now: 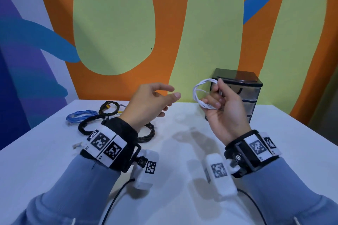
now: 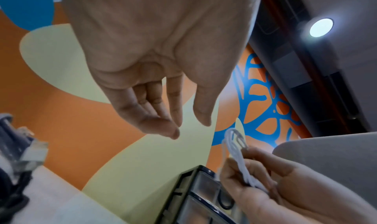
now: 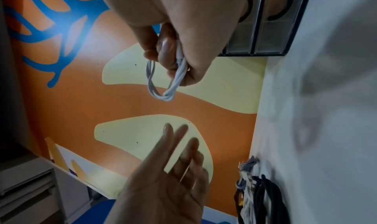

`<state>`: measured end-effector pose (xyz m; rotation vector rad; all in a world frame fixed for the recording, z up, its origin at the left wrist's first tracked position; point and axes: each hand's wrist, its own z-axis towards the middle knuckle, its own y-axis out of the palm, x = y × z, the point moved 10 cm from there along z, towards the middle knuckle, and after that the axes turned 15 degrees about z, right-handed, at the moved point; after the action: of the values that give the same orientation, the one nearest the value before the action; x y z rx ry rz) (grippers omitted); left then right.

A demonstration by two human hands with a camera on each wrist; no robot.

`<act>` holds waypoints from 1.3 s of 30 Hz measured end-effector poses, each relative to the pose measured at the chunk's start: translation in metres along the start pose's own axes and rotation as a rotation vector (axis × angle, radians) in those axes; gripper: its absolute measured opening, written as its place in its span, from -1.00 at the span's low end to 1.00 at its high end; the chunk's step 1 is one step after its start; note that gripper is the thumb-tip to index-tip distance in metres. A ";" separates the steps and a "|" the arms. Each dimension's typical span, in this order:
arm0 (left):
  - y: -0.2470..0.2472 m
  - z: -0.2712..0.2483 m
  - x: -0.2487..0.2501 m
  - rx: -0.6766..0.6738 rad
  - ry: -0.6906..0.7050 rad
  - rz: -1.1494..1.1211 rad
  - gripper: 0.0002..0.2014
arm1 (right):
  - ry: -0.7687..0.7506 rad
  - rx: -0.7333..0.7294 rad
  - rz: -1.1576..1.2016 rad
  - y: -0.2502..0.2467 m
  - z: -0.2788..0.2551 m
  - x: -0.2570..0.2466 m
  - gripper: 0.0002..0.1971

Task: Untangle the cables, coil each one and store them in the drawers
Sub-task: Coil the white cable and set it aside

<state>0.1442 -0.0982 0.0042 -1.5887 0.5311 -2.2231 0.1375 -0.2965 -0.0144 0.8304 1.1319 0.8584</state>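
Note:
My right hand point(image 1: 222, 100) is raised above the table and grips a small coiled white cable point(image 1: 198, 93), whose loops stick out to the left of the fingers. The same white coil point(image 3: 163, 83) hangs below my curled right fingers, and the coiled white cable point(image 2: 238, 155) also shows in the left wrist view. My left hand point(image 1: 155, 100) hovers just left of it, fingers relaxed and empty. Behind the right hand stands a small black drawer unit point(image 1: 245, 87) with clear drawers, all pushed in. Several other cables lie at the back left: blue cable point(image 1: 81, 116), black cable point(image 1: 109, 107).
A thick black braided cable point(image 1: 146, 133) lies under my left wrist. A small clear plug point(image 1: 76, 145) rests near the table's left edge. The white table point(image 1: 182, 142) meets a painted orange and green wall right behind the drawers.

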 end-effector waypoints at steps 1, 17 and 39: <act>0.007 0.000 0.003 -0.037 0.033 0.025 -0.64 | 0.023 -0.009 -0.004 0.000 0.000 0.005 -0.64; 0.001 -0.001 0.023 0.029 0.272 0.285 -0.89 | 0.089 0.002 -0.112 -0.007 0.005 0.011 -0.69; 0.021 -0.015 0.041 -0.130 0.404 -0.033 -0.87 | 0.019 -0.080 -0.571 -0.004 -0.001 0.018 -0.73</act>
<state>0.1189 -0.1353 0.0230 -1.2090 0.7760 -2.5958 0.1408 -0.2822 -0.0252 0.3953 1.2556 0.4300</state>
